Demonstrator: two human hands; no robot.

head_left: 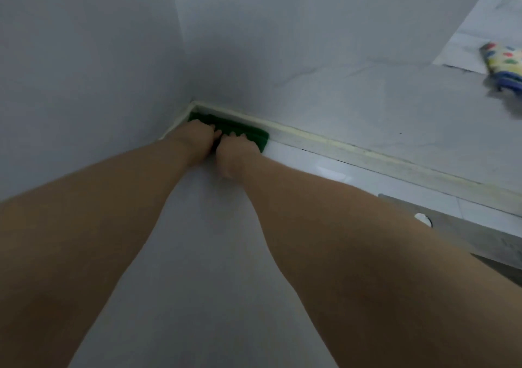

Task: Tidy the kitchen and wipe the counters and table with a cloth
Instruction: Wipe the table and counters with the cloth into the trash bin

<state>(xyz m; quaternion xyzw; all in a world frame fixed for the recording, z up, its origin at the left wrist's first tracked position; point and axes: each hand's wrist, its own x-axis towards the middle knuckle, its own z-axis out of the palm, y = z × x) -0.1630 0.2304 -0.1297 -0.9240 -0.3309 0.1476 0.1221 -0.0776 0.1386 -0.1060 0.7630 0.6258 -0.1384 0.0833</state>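
Head view: the green cloth (240, 132) is pressed into the far corner of the counter (197, 254), right where the side wall (84, 57) and the rear wall (310, 57) meet. Its far edge is pushed up against the pale sealant strip (353, 148) that runs along the foot of the rear wall.

The cloth is held by both hands, side by side and touching. The left hand (199, 139) is laid over its left part. The right hand (236, 153) is set on its near edge, just beside the left. The fingers of both appear bent down and curled onto the cloth rather than spread flat, though the blur hides the exact grip.

Both arms are stretched well forward, which is judged to be needed because the corner lies at the back of the counter. Two hands are probably used so that the cloth can be driven firmly into the joint, where dirt tends to gather.

To the right, a metal edge (466, 235) is set into the counter, well apart from the cloth. A spotted fabric item (502, 62) is seen at the far right border; what it rests on cannot be told.
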